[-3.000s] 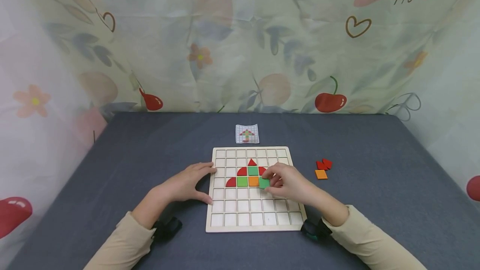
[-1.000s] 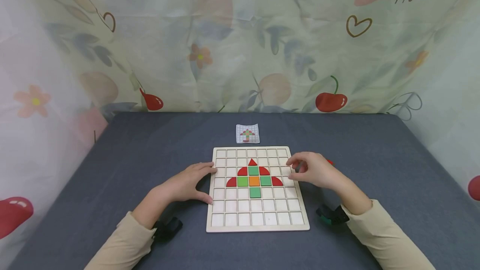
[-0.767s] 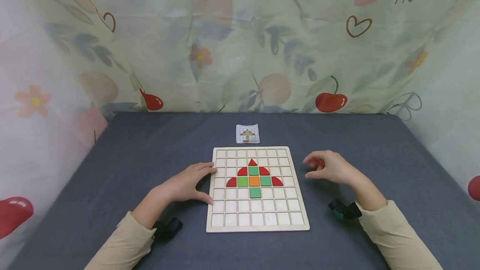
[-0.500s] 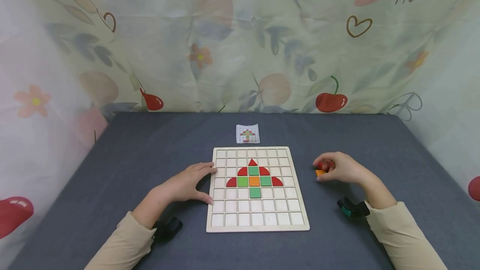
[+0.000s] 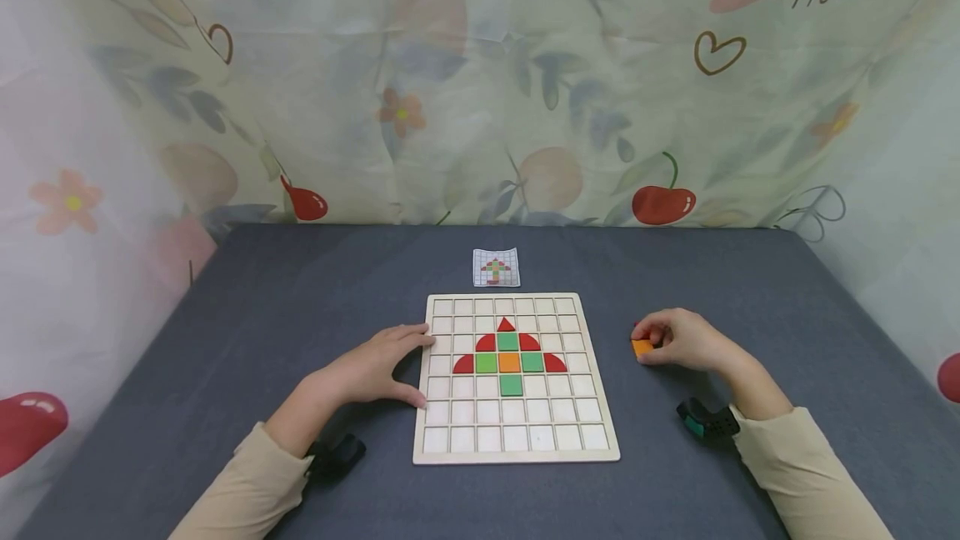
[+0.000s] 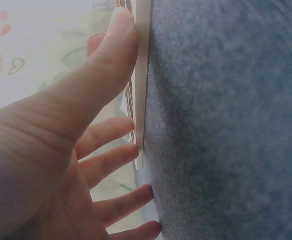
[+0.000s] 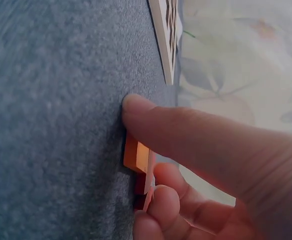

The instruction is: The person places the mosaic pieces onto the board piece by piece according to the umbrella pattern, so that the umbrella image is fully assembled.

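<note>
At the left rim of a wooden grid board, my left hand rests with thumb and fingertips on the edge, fingers spread and fairly straight. To the right of the board, my right hand pinches an orange square tile lying on the cloth, thumb on its near side. Red tiles lie just beyond the orange one, mostly hidden by the fingers. Set into the grid are a red triangle, red quarter-round tiles, green squares and one orange square.
Behind the board lies a small pattern card showing a coloured arrow-like figure on a grid. Dark cloth covers the table. A printed curtain hangs along the back and sides.
My right hand has left the board and moved right to the loose tiles, now pinching the orange one. A green square and a right-hand red quarter-round have come into view on the grid. Left hand unmoved.
</note>
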`<act>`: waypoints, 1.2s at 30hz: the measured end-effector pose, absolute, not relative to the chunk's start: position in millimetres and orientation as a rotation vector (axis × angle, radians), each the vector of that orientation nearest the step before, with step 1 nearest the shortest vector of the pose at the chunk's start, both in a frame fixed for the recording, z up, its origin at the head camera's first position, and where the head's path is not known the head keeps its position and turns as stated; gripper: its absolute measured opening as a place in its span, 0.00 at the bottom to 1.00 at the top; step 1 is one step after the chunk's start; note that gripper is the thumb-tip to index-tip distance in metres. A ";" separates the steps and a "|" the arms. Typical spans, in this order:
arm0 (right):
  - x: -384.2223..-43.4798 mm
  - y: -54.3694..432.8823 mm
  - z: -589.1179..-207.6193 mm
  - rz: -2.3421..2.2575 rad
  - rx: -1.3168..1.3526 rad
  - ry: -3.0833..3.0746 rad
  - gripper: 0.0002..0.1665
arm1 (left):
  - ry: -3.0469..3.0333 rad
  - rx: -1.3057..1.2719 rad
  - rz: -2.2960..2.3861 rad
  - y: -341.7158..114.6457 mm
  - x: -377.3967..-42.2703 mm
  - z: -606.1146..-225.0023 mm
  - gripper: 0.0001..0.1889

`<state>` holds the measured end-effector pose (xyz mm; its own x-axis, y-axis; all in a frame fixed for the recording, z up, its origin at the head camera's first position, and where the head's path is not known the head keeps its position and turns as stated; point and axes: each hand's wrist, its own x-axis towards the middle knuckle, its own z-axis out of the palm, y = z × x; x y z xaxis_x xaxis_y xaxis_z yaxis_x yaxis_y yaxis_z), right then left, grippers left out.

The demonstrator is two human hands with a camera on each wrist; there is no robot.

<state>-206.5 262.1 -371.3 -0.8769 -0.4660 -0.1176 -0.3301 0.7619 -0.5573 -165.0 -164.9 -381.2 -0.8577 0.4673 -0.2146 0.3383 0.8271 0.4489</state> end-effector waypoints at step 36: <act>-180.9 201.8 -362.1 -0.959 -0.745 2.764 0.16 | 2.687 0.611 0.572 -164.7 -165.0 -380.1 0.47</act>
<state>-180.9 201.8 -362.1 -0.8713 -0.4888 0.0443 -0.4112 0.6777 -0.6097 -165.0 -164.7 -380.1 -0.8552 0.4691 -0.2206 0.3386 0.8278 0.4473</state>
